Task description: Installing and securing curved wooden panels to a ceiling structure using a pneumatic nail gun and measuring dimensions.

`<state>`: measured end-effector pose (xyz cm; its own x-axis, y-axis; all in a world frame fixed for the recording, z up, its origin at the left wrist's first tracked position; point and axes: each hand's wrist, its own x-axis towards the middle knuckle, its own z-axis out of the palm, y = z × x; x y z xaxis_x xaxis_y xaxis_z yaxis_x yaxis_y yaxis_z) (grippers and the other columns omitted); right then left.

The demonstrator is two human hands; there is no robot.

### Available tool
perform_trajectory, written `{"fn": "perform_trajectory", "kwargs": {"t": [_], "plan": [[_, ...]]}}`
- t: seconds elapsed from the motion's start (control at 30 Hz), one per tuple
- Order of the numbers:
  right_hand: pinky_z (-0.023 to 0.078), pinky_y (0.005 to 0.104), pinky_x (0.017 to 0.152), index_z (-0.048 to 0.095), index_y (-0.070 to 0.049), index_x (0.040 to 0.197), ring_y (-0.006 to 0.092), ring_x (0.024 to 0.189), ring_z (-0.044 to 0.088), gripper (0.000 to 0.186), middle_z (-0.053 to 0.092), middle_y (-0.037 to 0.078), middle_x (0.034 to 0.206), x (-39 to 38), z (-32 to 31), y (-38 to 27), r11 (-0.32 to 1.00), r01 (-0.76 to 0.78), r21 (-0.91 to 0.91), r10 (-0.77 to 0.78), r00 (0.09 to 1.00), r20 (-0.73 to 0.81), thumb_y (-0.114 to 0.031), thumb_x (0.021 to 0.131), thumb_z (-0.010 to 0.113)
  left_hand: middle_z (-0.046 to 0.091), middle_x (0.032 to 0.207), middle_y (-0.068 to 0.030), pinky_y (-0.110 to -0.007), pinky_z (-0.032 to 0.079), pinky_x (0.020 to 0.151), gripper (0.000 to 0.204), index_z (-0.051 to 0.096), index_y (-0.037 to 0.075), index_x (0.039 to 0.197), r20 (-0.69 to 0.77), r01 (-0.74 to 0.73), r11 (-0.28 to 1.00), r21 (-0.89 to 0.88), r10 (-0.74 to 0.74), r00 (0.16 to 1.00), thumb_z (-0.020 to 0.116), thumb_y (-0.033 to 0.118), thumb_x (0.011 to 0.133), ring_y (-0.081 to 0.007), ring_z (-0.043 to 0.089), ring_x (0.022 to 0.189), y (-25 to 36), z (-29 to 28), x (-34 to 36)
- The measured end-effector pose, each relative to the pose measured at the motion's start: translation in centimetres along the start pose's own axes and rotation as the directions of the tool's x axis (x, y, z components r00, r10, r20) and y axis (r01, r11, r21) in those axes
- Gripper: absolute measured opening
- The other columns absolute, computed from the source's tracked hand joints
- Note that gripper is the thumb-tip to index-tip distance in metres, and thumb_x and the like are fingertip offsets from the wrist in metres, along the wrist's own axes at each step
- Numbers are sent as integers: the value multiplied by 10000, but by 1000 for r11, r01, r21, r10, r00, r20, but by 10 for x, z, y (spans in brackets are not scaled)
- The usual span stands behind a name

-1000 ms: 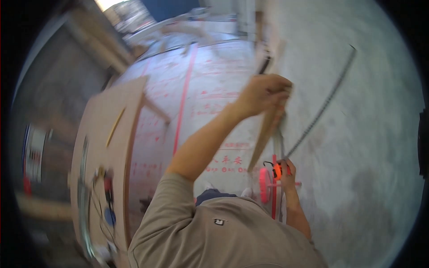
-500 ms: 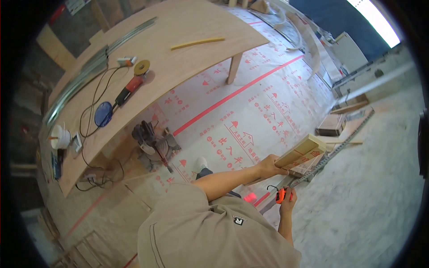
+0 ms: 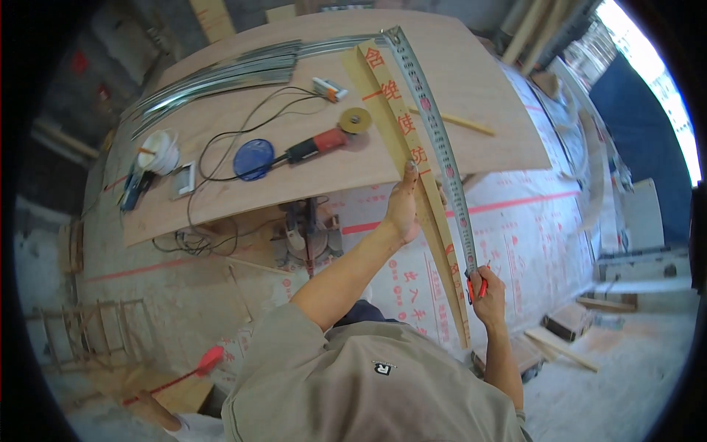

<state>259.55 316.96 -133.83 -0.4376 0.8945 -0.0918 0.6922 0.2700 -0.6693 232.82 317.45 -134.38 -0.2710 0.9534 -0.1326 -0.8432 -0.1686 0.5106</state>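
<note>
My left hand (image 3: 402,210) is closed around a long, narrow wooden board (image 3: 390,118) with red printing along it. The board is raised and slants from above the table down toward my body. My right hand (image 3: 490,298) grips an orange-red tape measure (image 3: 482,286). Its metal blade (image 3: 434,121) is pulled far out and runs beside the board's right side. The blade's free end lies near the board's far end; whether it touches the board I cannot tell.
On the plywood table (image 3: 331,180) lie an angle grinder (image 3: 317,145) with a cord, metal profiles (image 3: 221,85), a white bucket (image 3: 158,152) and a yellowish wood strip (image 3: 464,124). A mitre saw (image 3: 305,236) sits below its edge. At lower left another person's hand (image 3: 151,409) shows.
I have turned left toward the table. The board and tape swung from the right side to in front of me. The blade now runs alongside the board; both hands keep their hold.
</note>
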Motion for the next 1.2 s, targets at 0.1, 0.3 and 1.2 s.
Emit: {"fn": "perform_trajectory", "kwargs": {"t": [0.1,0.3,1.2], "plan": [[430,434,577,578,20,794,374,577,546,276,561,232,663,53,11,-28,990,141,-28,-138,986,92,-183,981,570,614,875,-41,-363,554,741,590,584,73,1024,-257,-152,988,-42,136,957,513,654,954,-186,629,798,32,14,0],[449,448,584,592,20,799,420,607,564,263,567,253,672,122,30,-36,947,321,25,-315,907,279,-176,974,572,582,877,-23,-376,550,772,553,543,149,1159,-203,-281,960,17,278,939,518,659,947,-188,629,838,49,-51,34],[523,512,792,632,-102,1245,371,1021,613,646,628,171,1064,302,-4,170,713,564,-416,-326,792,516,-343,697,875,559,776,-68,-575,539,764,554,528,151,974,-704,-725,635,268,642,302,421,695,960,-326,601,756,147,-43,-42]]}}
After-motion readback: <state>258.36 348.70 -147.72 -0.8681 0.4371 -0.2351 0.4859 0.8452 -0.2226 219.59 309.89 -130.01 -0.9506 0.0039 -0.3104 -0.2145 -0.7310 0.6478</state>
